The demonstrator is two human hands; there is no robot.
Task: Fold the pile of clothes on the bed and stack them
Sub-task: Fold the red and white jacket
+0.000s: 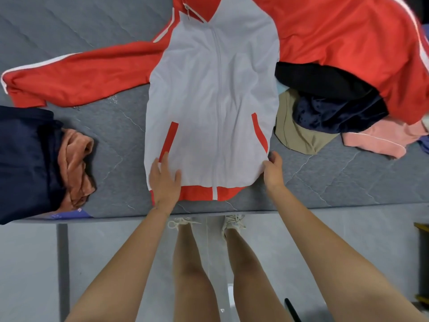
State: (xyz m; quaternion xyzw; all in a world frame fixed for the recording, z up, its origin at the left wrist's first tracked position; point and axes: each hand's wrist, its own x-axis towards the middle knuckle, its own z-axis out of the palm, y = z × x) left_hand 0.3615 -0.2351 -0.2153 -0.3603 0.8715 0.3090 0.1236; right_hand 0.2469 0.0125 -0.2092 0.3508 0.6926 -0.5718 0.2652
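A grey zip jacket with red sleeves and a red hem [213,101] lies spread front-up on the grey mattress [116,131]. Its left sleeve stretches flat to the left; its right sleeve drapes over the pile at the right. My left hand [163,180] presses flat on the jacket's lower left corner, fingers straight. My right hand [272,169] pinches the jacket's lower right edge near the hem. A stack of folded clothes [34,163], navy with orange-brown cloth on it, sits at the left. A loose pile [329,108] of black, navy, tan and pink garments lies at the right.
The mattress's front edge runs just below my hands, with a grey frame leg [62,263] under it. My legs and pale shoes stand on the light floor. A yellow-and-black object [421,252] stands at the right edge.
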